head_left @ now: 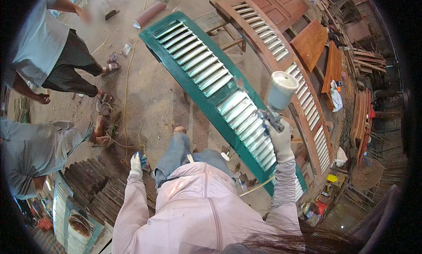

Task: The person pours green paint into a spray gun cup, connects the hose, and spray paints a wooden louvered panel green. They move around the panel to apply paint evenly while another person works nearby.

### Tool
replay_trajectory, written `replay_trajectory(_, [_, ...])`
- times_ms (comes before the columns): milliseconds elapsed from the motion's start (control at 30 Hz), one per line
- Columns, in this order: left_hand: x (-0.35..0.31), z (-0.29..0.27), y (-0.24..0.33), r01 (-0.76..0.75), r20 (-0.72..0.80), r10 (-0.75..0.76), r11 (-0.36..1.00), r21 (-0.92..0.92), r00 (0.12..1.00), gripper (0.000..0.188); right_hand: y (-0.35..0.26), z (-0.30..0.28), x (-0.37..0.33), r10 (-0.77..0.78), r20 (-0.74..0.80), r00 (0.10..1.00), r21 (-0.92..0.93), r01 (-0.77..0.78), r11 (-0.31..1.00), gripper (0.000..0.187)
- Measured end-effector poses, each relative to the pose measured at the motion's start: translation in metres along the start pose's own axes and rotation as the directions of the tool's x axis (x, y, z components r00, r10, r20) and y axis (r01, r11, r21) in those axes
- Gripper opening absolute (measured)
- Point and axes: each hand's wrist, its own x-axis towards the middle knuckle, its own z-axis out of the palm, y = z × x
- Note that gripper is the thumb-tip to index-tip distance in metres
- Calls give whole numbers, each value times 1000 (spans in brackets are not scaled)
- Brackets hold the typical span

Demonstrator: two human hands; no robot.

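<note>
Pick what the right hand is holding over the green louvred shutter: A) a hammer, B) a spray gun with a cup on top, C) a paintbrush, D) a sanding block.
B: the gloved right hand grips a spray gun whose pale cup sits on top, held above the green louvred shutter.

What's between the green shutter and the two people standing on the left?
In the head view, mostly dusty floor lies between the green shutter and the two people, crossed by a thin yellowish hose.
</note>
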Motion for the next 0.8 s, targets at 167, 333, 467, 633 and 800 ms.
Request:
replay_trajectory(167, [-1,-2,25,44,-20,-42,993,106,999,35,-31,-5,19,17,-145,989,-148,-38,988,30])
replay_trajectory(333, [2,1,3,143,-69,-140,989,36,988,24,-35,-6,15,-20,42,999,-60,22,998,27])
replay_trajectory(467, [14,6,-14,249,52,-248,969,-5,967,26,-30,-2,-21,0,102,995,-44,5,999,34])
replay_trajectory(633, [23,19,-9,134,44,-138,987,86,989,26,-35,-3,-41,-11,192,981,-92,29,995,38])
replay_trajectory(800, [22,35,27,59,12,-62,986,155,998,26,-51,2,4,29,164,986,21,-33,999,33])
